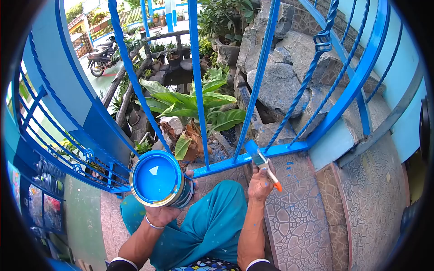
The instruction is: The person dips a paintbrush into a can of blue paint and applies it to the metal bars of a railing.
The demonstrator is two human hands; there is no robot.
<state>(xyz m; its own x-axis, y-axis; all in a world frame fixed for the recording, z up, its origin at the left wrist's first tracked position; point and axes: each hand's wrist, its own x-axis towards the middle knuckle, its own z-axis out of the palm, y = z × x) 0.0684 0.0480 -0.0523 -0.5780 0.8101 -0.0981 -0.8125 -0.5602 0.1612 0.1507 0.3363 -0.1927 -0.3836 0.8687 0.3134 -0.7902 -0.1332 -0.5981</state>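
My left hand (163, 215) is wrapped round the underside and side of a paint can (156, 179), which is tilted so that the bright blue paint inside shows. In my right hand (260, 184) is a paintbrush (270, 173) with an orange-tipped handle, its bristles covered in blue and pointing up and left. The bristles are at the bottom rail (285, 148) of a blue metal railing; whether they touch it cannot be made out. Twisted blue bars (199, 86) rise from that rail.
Stone-patterned steps (298, 212) with blue spots lie at the right. Beyond the bars are a leafy plant (190, 101), large rocks (278, 88) and a parked motorcycle (103, 56). A rack with bottles (47, 203) stands at the lower left.
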